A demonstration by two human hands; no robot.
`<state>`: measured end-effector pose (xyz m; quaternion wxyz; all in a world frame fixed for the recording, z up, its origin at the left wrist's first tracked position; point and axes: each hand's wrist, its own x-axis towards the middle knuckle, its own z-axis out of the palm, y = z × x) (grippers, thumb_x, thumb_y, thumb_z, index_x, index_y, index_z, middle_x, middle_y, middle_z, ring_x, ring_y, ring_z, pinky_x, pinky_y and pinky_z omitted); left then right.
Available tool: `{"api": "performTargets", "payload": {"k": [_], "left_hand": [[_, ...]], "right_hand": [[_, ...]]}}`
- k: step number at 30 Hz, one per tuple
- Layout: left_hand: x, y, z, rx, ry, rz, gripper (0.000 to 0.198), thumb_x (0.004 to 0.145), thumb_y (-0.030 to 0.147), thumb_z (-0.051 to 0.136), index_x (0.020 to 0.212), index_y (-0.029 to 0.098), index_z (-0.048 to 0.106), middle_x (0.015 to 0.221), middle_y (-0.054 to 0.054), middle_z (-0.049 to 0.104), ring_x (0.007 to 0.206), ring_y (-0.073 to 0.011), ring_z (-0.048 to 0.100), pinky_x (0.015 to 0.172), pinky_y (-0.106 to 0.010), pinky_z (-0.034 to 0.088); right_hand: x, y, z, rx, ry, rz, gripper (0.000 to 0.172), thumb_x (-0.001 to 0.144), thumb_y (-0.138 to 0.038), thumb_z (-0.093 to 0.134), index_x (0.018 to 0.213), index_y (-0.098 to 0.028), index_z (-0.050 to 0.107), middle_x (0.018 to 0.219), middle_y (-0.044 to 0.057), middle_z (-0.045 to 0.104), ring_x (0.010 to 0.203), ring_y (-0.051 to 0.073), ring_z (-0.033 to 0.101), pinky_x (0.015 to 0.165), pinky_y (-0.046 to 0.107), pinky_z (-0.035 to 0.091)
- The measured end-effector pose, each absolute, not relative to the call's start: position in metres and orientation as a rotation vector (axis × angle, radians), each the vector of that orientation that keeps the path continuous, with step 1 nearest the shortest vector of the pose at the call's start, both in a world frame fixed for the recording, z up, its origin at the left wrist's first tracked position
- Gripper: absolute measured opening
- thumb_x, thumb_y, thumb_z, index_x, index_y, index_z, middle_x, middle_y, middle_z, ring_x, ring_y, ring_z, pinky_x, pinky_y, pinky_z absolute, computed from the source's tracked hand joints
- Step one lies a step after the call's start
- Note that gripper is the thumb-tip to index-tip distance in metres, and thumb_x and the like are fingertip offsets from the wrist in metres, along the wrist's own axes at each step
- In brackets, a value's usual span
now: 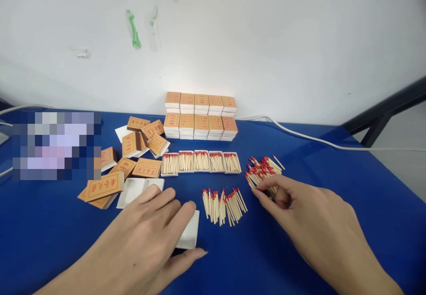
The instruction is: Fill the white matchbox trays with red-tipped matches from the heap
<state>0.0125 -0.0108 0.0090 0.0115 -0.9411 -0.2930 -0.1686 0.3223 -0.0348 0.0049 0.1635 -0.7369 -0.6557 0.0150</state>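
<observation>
My left hand (146, 233) reaches over a white matchbox tray (189, 232), with the index finger along its upper edge and the thumb by its lower edge; the other fingers cover part of more white trays (131, 192). My right hand (309, 219) pinches matches (250, 180) between thumb and forefinger at the edge of a loose red-tipped match pile (264, 168). Between my hands, a smaller group of matches (224, 206) lies spread, heads pointing away from me. Beyond it, a row of trays (201, 161) is filled with matches.
Orange matchbox sleeves (104, 186) lie scattered at the left. Closed matchboxes (201, 121) stand stacked in two rows near the white wall (266, 42). A white cable (306, 136) runs along the back of the blue table (333, 162). A blurred-out object (56, 144) is at far left.
</observation>
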Motion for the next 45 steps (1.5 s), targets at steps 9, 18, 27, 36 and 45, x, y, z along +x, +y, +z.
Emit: {"api": "performTargets", "payload": {"k": [9,18,27,36,45], "left_hand": [[0.013,-0.010,0.009,-2.948,-0.923,-0.527,0.041,0.124,0.048,0.041,0.115,0.017,0.066,0.086,-0.004,0.069,0.080,-0.0272,0.069,0.081,-0.045,0.045],[0.012,-0.011,0.007,-2.938,-0.917,-0.527,0.041,0.124,0.048,0.041,0.115,0.017,0.067,0.088,-0.004,0.071,0.082,-0.0274,0.070,0.084,-0.045,0.045],[0.013,-0.009,0.007,-2.954,-0.928,-0.516,0.037,0.122,0.046,0.045,0.115,0.017,0.066,0.086,-0.004,0.069,0.079,-0.0265,0.067,0.080,-0.043,0.046],[0.012,-0.012,0.007,-2.947,-0.927,-0.489,0.033,0.120,0.046,0.051,0.114,0.017,0.067,0.088,-0.005,0.070,0.082,-0.0272,0.069,0.082,-0.044,0.049],[0.012,-0.010,0.009,-2.959,-0.924,-0.496,0.031,0.120,0.044,0.051,0.112,0.017,0.066,0.087,-0.004,0.069,0.080,-0.0271,0.067,0.080,-0.044,0.048]], "right_hand": [[0.323,-0.036,0.003,-2.091,-1.906,-0.008,0.034,0.099,-0.058,0.065,0.080,-0.035,0.082,0.057,-0.003,0.069,0.045,0.023,0.064,0.046,0.029,0.030],[0.318,-0.035,0.007,-1.998,-1.947,0.297,0.026,0.097,-0.051,0.071,0.080,-0.033,0.079,0.054,-0.006,0.064,0.045,0.017,0.061,0.046,0.028,0.030],[0.309,-0.034,0.011,-1.875,-1.899,0.442,0.025,0.100,-0.049,0.071,0.081,-0.033,0.079,0.052,-0.009,0.056,0.044,0.013,0.052,0.047,0.026,0.034],[0.306,-0.034,0.008,-1.904,-1.927,0.367,0.027,0.102,-0.049,0.069,0.084,-0.031,0.079,0.052,-0.008,0.053,0.043,0.013,0.051,0.048,0.027,0.034],[0.305,-0.034,0.006,-1.929,-1.942,0.327,0.025,0.101,-0.044,0.068,0.083,-0.031,0.078,0.052,-0.008,0.054,0.043,0.013,0.053,0.048,0.027,0.033]]}}
